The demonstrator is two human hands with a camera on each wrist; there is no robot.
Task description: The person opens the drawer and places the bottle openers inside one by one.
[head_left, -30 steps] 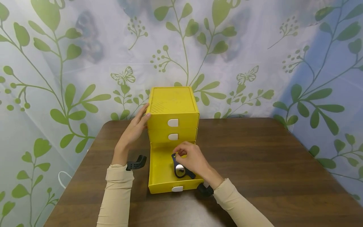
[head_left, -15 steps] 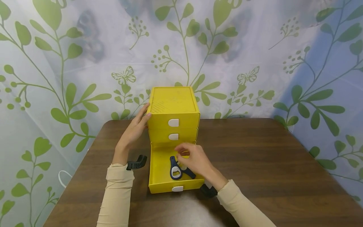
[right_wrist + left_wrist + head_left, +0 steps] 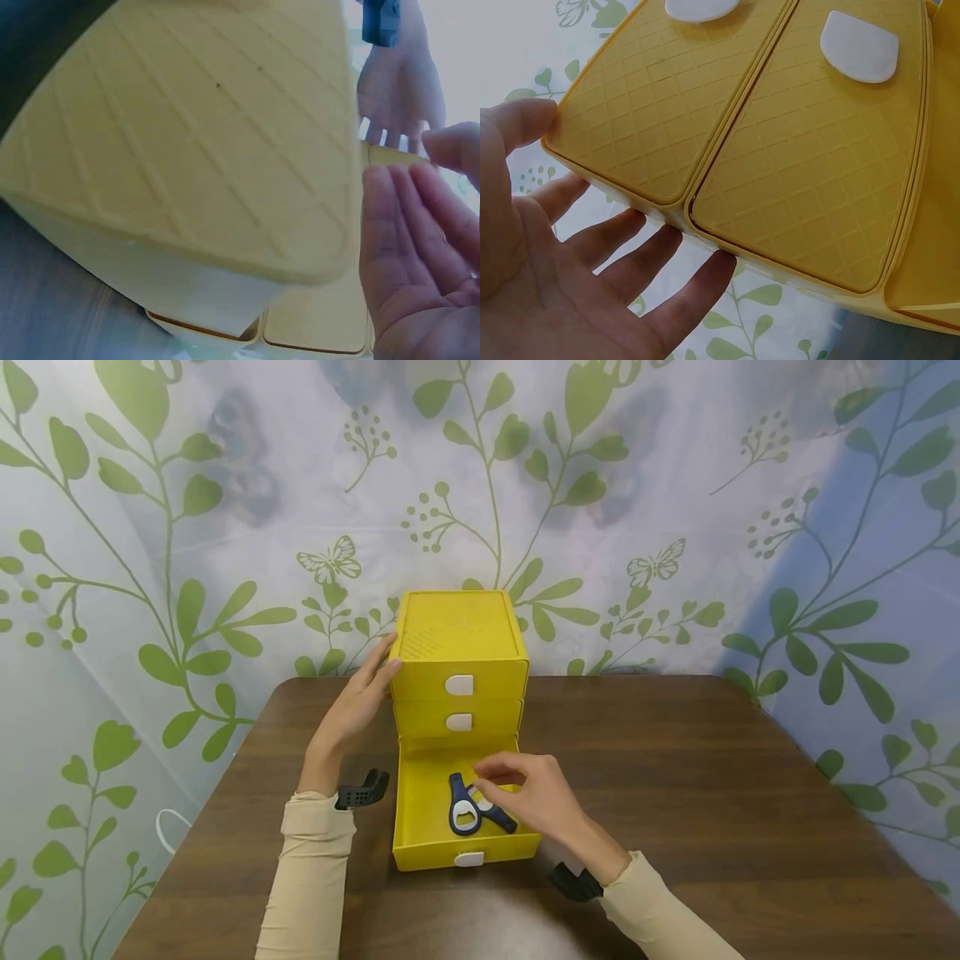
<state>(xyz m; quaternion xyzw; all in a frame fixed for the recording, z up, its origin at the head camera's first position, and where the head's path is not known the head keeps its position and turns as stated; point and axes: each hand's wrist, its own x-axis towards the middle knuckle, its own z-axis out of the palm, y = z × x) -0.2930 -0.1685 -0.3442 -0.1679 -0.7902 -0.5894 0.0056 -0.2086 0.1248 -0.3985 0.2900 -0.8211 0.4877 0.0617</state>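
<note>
A yellow cabinet (image 3: 459, 627) of three stacked drawers stands on the table, with its bottom drawer (image 3: 420, 814) pulled out. In that drawer lies a navy bottle opener (image 3: 457, 790) with a white-lined oval head. It crosses a second navy-handled tool (image 3: 501, 817), whose kind is partly hidden. My left hand (image 3: 352, 706) rests against the cabinet's left side; in the left wrist view its straight fingers (image 3: 697, 296) touch the side wall and the thumb sits at the top front corner. Over the drawer's right part hovers my right hand (image 3: 536, 793), fingers loosely bent and holding nothing.
White tabs (image 3: 459, 685) mark the two upper drawers, both closed. The brown wooden table (image 3: 675, 793) reaches to a leaf-patterned cloth (image 3: 660, 485) behind. A white cable (image 3: 167, 831) curves at the table's left edge.
My right hand has let go of the bottle opener, which now lies flat in the drawer, and has moved right and slightly down. My left hand has stayed on the cabinet.
</note>
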